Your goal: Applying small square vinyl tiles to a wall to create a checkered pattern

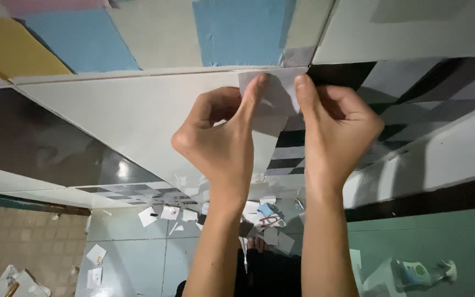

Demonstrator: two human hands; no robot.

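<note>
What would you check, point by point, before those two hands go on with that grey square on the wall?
1. Left hand pinches the grey square: ok.
2. Right hand pinches it too: ok.
3. Square's top edge meets the white ledge: ok.
4. Square lies flat on the wall: cannot tell, fingers cover it.
5. Floor below is tidy: not ok, paper scraps lie scattered.
6. Spray bottle upright: not ok, it lies on its side.

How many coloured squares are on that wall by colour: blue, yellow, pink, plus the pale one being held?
Blue squares: 2
Yellow square: 1
Pink square: 1
Pale grey square, pinched by left hand and right hand: 1
Total: 5
</note>
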